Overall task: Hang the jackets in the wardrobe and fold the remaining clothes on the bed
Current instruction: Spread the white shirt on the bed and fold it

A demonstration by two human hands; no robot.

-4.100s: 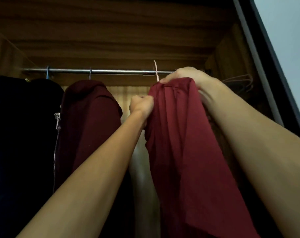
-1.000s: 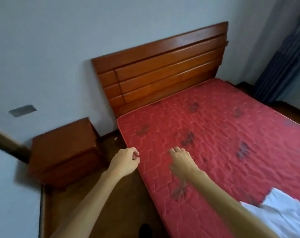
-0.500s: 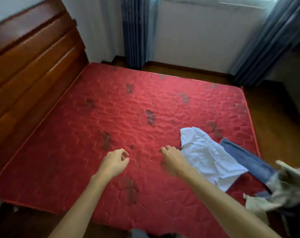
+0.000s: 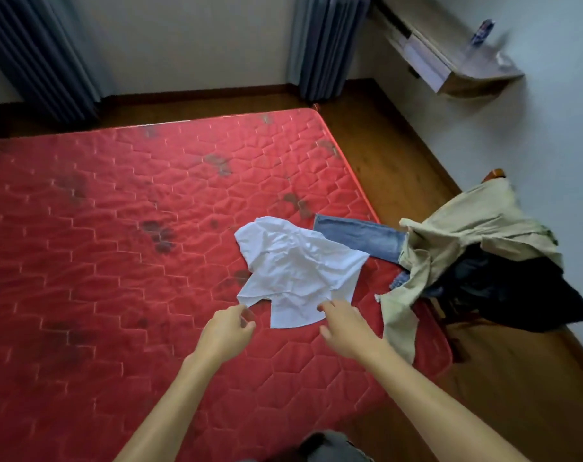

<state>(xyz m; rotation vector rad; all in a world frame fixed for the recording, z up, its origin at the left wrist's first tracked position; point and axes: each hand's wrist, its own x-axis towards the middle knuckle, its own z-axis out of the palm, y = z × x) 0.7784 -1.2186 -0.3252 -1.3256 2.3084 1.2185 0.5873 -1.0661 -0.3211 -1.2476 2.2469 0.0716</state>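
Over the red mattress (image 4: pixel 100 245), left hand (image 4: pixel 228 331) and right hand (image 4: pixel 345 328) hang loose — by the white shirt (image 4: pixel 297 271)

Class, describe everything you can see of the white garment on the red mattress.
The white garment looks like thin, crumpled cotton. It is unfolded and lies flat and askew on the red mattress. Its right corner overlaps the blue jeans. The left hand and right hand reach to its near edge; contact is unclear.

No text can be read. A can (image 4: pixel 482 32) near the shelf's (image 4: pixel 450 58) far end bears blue, white and red print, too blurred to make out.
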